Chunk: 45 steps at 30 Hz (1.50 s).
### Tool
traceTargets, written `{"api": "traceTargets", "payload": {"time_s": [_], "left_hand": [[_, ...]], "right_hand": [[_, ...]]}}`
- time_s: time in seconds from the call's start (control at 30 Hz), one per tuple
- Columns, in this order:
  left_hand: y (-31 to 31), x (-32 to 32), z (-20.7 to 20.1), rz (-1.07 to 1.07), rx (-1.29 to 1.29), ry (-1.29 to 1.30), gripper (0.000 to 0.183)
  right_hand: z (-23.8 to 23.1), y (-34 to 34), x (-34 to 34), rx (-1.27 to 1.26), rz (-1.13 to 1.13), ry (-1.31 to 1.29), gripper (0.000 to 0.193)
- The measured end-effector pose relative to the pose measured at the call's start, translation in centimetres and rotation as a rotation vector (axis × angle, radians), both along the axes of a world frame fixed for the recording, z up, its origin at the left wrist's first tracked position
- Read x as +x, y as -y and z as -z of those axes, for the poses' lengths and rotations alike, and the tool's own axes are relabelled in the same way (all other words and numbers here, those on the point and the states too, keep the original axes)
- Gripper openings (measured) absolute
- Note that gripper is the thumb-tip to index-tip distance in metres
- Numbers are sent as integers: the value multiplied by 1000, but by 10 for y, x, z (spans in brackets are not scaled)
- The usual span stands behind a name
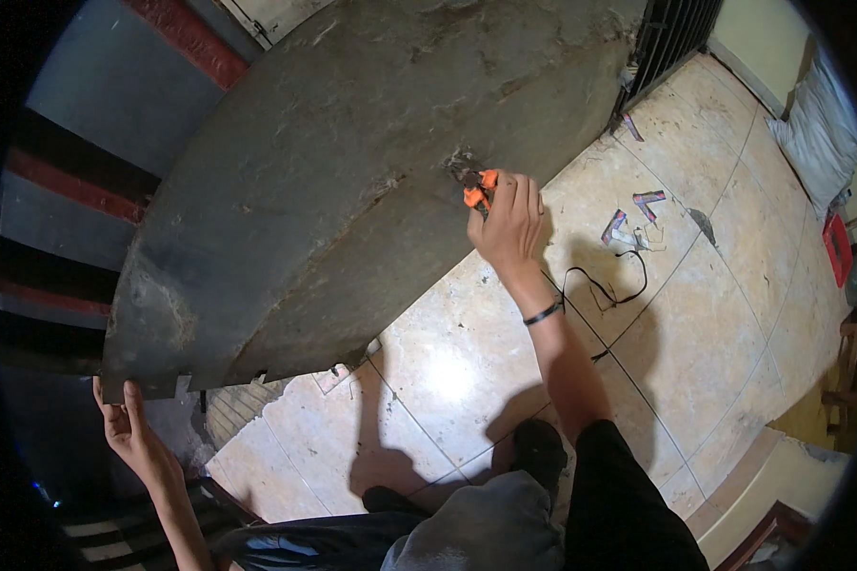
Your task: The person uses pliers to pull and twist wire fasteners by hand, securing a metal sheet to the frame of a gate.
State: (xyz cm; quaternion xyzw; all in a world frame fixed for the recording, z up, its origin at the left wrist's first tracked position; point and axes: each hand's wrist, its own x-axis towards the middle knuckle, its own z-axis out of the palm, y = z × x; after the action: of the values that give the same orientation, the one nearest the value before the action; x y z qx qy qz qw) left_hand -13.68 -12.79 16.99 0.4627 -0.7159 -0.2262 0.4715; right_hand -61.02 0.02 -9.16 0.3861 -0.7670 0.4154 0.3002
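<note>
Grey panel (pixel 286 181) takes up the upper left and middle of the view, tilted, with its lower right edge crossing over the tiled floor (pixel 705 324); what bears its weight cannot be made out. At the panel's lower left corner the left hand (pixel 141 440) pinches the edge, thumb in front, fingers partly hidden behind. That hold looks slight: if it slips under a strong pull elsewhere, the panel might swing or drop. Near the lower right edge the right hand (pixel 510 219) is closed around pliers (pixel 474 197) with orange handles, their head against a frayed patch (pixel 459 160); whether the jaws bite on anything cannot be told. A hard tug could rip the surface there, or the pliers could slide off the loose fibres and jerk the hand back. Beyond that edge, a black cord (pixel 600 285) lies in loops on the floor and could catch a foot stepping that way; crumpled packaging scraps (pixel 649 198) lie just past it.

From its left, the panel shows a curved outer edge, perhaps bent further by the lens, a pale scuffed blotch above the lower left corner, a long brownish ridge slanting up toward the middle, small tufts, and wrinkled, stained material toward the upper right.
</note>
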Motion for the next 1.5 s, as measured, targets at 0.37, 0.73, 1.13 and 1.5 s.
{"api": "traceTargets", "payload": {"time_s": [0.37, 0.73, 1.13, 1.5], "left_hand": [[6, 9, 6, -16, 13, -41, 30], [1, 6, 7, -17, 8, -30, 61], [-1, 2, 5, -19, -66, 69, 45], [-6, -10, 0, -38, -69, -5, 24]], "right_hand": [[-15, -13, 32, 97, -17, 228, 56], [-11, -30, 26, 108, -34, 539, 53], [9, -46, 71, -497, -254, 1216, 33], [-12, -29, 57, -104, -173, 395, 26]]}}
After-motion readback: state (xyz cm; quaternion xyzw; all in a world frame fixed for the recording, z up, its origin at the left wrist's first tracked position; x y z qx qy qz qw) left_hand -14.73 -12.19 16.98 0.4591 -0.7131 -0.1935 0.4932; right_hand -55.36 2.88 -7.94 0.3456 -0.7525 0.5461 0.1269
